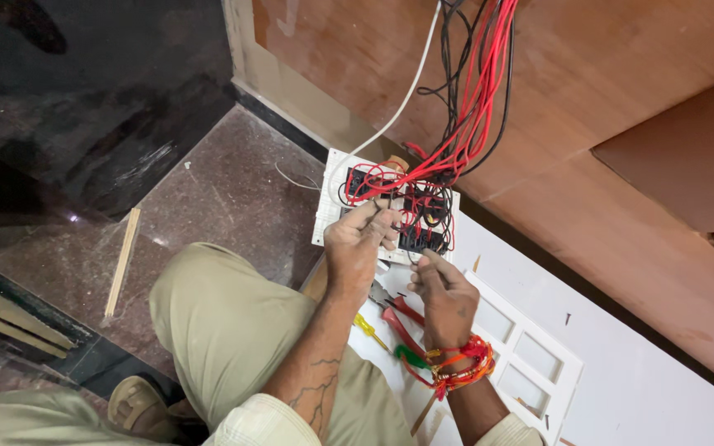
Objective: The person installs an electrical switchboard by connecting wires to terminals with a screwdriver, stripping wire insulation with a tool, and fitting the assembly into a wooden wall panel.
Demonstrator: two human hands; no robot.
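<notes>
At centre frame the switch plate (387, 216) lies back-up on the floor so its red wires (464, 124) are exposed; the left hand (357, 244) has its grip pinched shut on one wire, while the right hand (446, 299) hovers half-curled, holding nothing, above red-handled pliers (397, 314).

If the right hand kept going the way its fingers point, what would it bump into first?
Probably the white switch plate with its black modules and red wires; the right hand points up at its lower edge, though depth is hard to judge.
</notes>
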